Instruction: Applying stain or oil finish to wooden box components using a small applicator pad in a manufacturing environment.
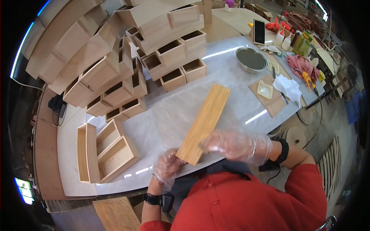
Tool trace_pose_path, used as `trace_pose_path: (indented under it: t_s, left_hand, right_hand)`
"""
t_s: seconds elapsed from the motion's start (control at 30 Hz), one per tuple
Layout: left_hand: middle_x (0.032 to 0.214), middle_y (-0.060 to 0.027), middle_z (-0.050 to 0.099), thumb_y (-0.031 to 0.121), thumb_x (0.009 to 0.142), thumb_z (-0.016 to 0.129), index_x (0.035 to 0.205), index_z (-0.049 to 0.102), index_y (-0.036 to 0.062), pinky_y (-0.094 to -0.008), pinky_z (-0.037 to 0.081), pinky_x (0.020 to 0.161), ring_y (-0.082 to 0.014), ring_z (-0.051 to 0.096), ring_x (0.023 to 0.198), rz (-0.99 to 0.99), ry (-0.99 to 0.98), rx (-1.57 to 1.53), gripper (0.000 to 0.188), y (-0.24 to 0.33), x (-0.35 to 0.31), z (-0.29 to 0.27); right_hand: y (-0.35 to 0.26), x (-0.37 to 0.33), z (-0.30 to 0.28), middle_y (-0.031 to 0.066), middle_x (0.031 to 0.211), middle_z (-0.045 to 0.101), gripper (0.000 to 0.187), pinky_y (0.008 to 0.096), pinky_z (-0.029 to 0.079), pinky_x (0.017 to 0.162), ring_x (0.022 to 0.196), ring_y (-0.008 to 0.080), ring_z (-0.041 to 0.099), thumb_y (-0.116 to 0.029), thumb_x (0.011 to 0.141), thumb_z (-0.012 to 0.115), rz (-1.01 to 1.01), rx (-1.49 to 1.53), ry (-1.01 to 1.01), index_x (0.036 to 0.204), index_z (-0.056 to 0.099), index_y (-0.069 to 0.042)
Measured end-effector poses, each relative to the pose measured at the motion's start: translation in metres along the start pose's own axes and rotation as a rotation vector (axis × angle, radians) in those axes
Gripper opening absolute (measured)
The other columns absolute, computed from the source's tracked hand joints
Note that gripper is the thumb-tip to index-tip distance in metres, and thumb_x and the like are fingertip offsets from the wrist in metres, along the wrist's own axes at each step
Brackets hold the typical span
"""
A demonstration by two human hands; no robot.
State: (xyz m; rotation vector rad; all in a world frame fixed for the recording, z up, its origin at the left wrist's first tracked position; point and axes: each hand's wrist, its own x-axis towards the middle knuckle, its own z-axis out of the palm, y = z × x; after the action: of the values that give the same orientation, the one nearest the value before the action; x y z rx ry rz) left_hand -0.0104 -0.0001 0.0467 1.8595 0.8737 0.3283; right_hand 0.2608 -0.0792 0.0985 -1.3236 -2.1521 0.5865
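Note:
A long, narrow wooden board (205, 121) with a yellowish grain lies slanted over the table's near edge. My left hand (168, 168), in a clear plastic glove, grips the board's near left corner, with its fingertips partly hidden beneath. In a matching glove, my right hand (237, 145) is closed at the board's right edge, close to its near end. Something small and dull seems to show at its fingertips, too blurred to name. To the left of my hands stands an unfinished pale wooden box (117, 152) with open compartments.
Stacks of pale wooden drawer boxes (169, 54) rise at the back left. A metal bowl of dark liquid (251, 59) stands at the back right, near a white cloth (287, 89) and a small white dish (264, 89). Bottles (286, 42) and a phone (259, 32) stand beyond.

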Motion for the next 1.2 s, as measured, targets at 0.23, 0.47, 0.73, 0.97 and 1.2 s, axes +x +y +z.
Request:
trace_pose_path:
  t_s: [0.23,0.47,0.73,0.97,1.2]
  left_hand:
    - [0.089,-0.0118,0.061,0.008,0.080,0.062,0.106,0.061,0.0022,-0.0318,0.048,0.071,-0.0221,0.061,0.082,0.050,0.026,-0.175,0.027,-0.023,-0.002,0.011]
    - [0.089,-0.0078,0.060,0.005,0.079,0.063,0.106,0.061,0.0019,-0.0292,0.048,0.073,-0.0188,0.060,0.081,0.311,0.109,0.135,0.027,-0.027,0.008,0.010]
    - [0.089,-0.0040,0.061,0.014,0.086,0.065,0.107,0.057,-0.0001,-0.0271,0.051,0.070,-0.0131,0.060,0.080,0.106,0.029,-0.858,0.026,0.019,0.012,-0.003]
    - [0.088,-0.0023,0.060,0.018,0.086,0.066,0.106,0.057,0.0017,-0.0196,0.050,0.063,-0.0099,0.058,0.075,0.176,0.082,-0.913,0.028,0.065,0.025,-0.011]
    - [0.102,-0.0077,0.059,0.013,0.092,0.055,0.117,0.050,-0.0009,-0.0172,0.047,0.057,-0.0121,0.058,0.081,0.303,0.276,-1.533,0.029,0.071,0.014,-0.031]
  right_hand:
    - [0.043,0.037,-0.006,0.0176,0.101,0.058,0.025,0.0375,0.047,0.082,0.098,0.0315,0.057,-0.016,0.093,0.045,0.259,0.391,0.182,0.109,0.057,-0.002]
    - [-0.070,0.039,0.025,0.0164,0.088,0.056,0.017,0.0411,0.047,0.075,0.085,0.0352,0.056,-0.007,0.082,0.051,-0.202,0.153,-0.311,0.098,0.058,-0.002]
    - [-0.045,-0.011,-0.053,0.0054,0.095,0.061,0.025,0.0264,0.045,0.078,0.087,0.0120,0.055,-0.009,0.084,0.058,0.439,0.488,0.483,0.108,0.061,-0.003]
    - [-0.042,-0.021,-0.053,0.0019,0.101,0.059,0.024,0.0241,0.043,0.081,0.090,0.0090,0.054,-0.006,0.085,0.059,0.457,0.571,0.675,0.109,0.062,-0.003]
    - [-0.036,-0.017,-0.058,0.0030,0.102,0.059,0.024,0.0242,0.044,0.080,0.090,0.0096,0.054,-0.008,0.086,0.059,0.381,0.519,0.686,0.110,0.061,-0.004]
